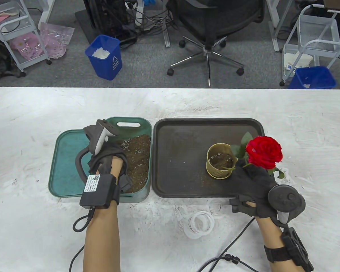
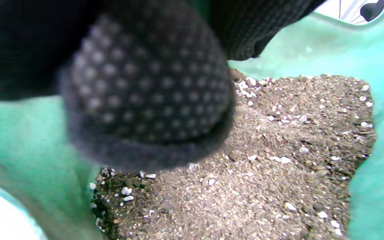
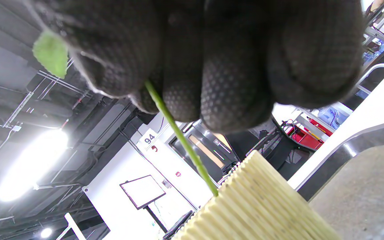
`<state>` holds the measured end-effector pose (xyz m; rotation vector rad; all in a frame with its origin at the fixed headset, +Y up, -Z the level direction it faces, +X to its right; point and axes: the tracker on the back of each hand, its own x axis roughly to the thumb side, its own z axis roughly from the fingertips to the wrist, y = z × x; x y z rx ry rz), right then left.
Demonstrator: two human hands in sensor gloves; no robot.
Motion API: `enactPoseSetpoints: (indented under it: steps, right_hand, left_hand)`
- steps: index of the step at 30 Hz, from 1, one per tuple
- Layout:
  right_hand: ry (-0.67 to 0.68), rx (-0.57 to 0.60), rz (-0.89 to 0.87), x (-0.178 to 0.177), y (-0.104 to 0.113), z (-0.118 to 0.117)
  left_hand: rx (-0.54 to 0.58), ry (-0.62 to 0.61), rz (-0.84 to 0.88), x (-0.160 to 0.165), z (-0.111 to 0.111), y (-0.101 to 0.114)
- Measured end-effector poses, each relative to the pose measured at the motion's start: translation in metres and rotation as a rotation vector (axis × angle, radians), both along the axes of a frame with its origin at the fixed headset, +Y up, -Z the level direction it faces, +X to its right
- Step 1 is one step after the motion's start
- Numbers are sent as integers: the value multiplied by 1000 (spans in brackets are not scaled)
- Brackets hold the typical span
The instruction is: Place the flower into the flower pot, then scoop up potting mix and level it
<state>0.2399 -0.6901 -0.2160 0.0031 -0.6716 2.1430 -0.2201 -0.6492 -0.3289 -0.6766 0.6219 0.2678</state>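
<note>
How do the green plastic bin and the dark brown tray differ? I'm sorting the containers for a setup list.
The green plastic bin is deep-walled with a handle slot; the dark brown tray is shallow and wider. The bin holds a heap of brown potting mix; the tray carries a ribbed yellow flower pot and only scattered crumbs. Both are rounded rectangles, side by side on the white table.

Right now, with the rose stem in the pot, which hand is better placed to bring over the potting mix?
Left. The left hand is already down in the green bin, over the potting mix. The right hand has its grip on the rose stem, steadying it in the flower pot.
</note>
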Motion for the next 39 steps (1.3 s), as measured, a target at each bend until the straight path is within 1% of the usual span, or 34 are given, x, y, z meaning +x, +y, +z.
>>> enactPoseSetpoints:
  steps: [4, 8, 17, 21, 25, 33, 39]
  right_hand:
    - [0, 1, 1, 0, 0, 0]
    - [-1, 2, 4, 0, 0, 0]
    - [-1, 2, 3, 0, 0, 0]
    - [-1, 1, 3, 0, 0, 0]
    - [-1, 1, 3, 0, 0, 0]
    - [2, 4, 7, -1, 0, 0]
    - [5, 5, 9, -2, 0, 0]
  left_hand:
    - [20, 9, 65, 1, -4, -2]
    - [25, 21, 212, 6, -10, -10]
    - [27, 34, 302, 14, -17, -18]
    - [31, 46, 382, 15, -16, -20]
    - [28, 50, 404, 12, -14, -21]
    - [59, 82, 652, 9, -6, -20]
    - [85, 118, 777, 4, -1, -21]
